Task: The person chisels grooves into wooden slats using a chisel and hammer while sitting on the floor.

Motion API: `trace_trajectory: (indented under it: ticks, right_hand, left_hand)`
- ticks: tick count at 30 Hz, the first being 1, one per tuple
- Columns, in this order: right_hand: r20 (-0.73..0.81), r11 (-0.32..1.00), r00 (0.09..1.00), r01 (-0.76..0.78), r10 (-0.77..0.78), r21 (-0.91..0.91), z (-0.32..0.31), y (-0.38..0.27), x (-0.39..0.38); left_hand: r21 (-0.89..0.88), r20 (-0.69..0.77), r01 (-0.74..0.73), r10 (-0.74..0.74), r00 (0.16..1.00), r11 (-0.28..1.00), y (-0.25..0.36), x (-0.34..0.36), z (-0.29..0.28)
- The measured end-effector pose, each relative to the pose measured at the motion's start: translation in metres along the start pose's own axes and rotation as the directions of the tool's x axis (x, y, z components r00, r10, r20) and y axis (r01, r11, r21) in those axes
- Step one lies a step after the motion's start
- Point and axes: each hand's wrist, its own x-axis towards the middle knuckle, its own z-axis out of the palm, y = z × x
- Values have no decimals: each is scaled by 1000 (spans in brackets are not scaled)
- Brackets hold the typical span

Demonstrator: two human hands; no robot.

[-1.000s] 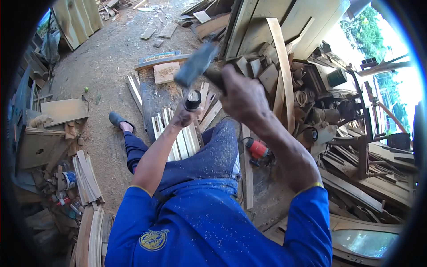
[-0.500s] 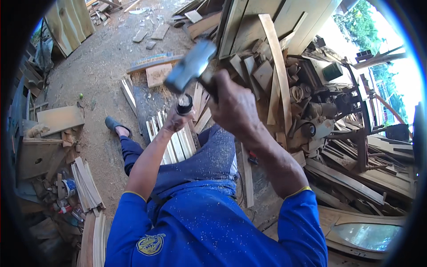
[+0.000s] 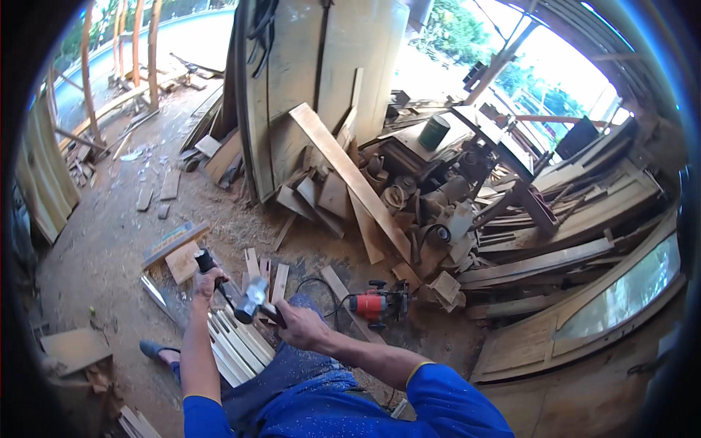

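Observation:
My left hand (image 3: 209, 282) is closed around a chisel (image 3: 204, 258) with a dark handle, its butt end pointing up and away. Part of a thin dark shank shows below the fist; where its tip meets the wood I cannot make out. My right hand (image 3: 302, 327) grips a hammer (image 3: 253, 299) by its short dark handle. Its steel head hangs to the right of the chisel, apart from it. Below both hands several pale wooden slats (image 3: 237, 349) lie side by side, next to my thigh.
A red and black power tool (image 3: 371, 305) with a cord sits on the floor to the right. Behind it lean a long board (image 3: 350, 179) and wood scraps. A wooden door panel with glass (image 3: 621, 288) lies at far right. A block (image 3: 182, 261) lies beyond my left hand.
The view has swung right and upward, bringing the power tool into sight. The hammer has come down from above the chisel handle to its right side. Both hands keep their grips.

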Motion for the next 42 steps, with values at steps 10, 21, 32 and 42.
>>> trace_trajectory:
  ticks: [10,21,32,42]
  right_hand:
    - [49,901,915,-404,401,161,34,96,-52]
    - [113,870,880,-474,461,138,78,129,-93]
    - [11,900,913,-404,408,162,77,155,-91]
    - [322,485,771,-608,550,628,55,146,-76]
  left_hand:
    - [408,737,-808,369,566,425,-50,-184,59]
    - [378,-239,-506,610,756,775,-41,-95,66]
    - [675,702,-717,454,549,-175,119,-116,47]
    - [997,-26,24,-29,999,-76,64,-311,-103]
